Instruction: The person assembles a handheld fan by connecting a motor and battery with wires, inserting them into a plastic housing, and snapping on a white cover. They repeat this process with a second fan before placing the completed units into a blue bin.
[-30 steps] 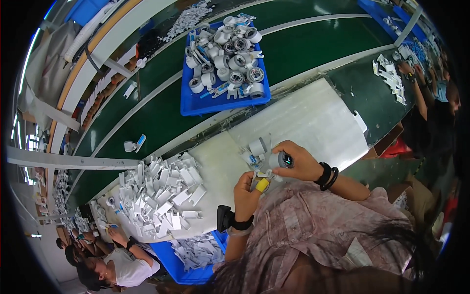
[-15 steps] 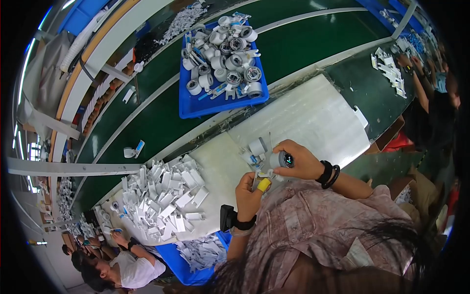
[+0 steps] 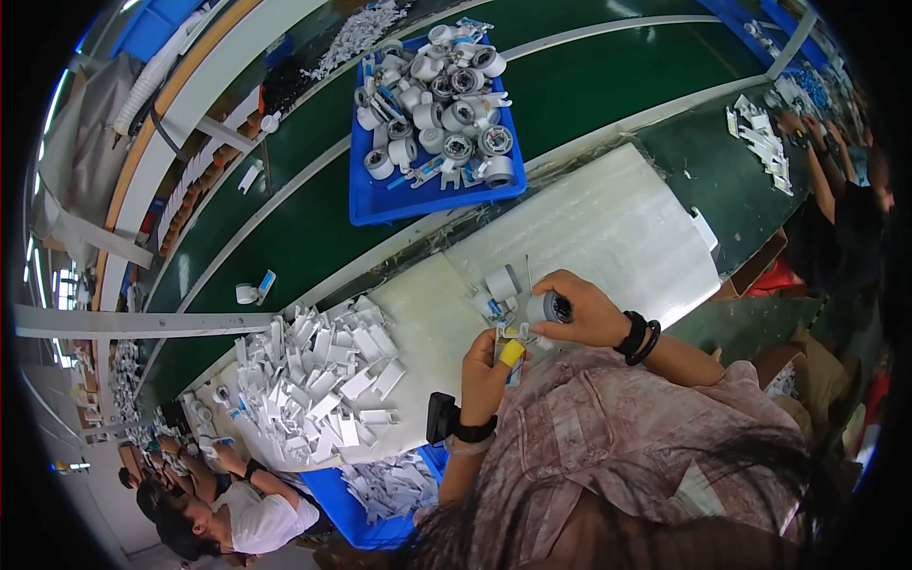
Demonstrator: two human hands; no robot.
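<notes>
The right hand [image 3: 581, 309] is closed around a small grey roll [image 3: 544, 308], held just above the near edge of the white surface [image 3: 608, 228]. The left hand [image 3: 486, 366] grips a small white part [image 3: 510, 334] just below the roll; one of its fingers wears a yellow cap [image 3: 512, 352]. Whether roll and part touch is hard to tell, as the fingers cover the spot. Another grey roll [image 3: 501, 282] and a few small bits lie on the surface just beyond the hands. Toward the left end of the surface sits a heap of flat white pieces [image 3: 318, 375]. Past the far edge, on the green belt [image 3: 313, 228], a blue tray [image 3: 427, 195] carries many grey and white rolls. A blue bin [image 3: 356, 503] of white pieces shows at the near-left corner, partly cut off by the person's patterned sleeve.
</notes>
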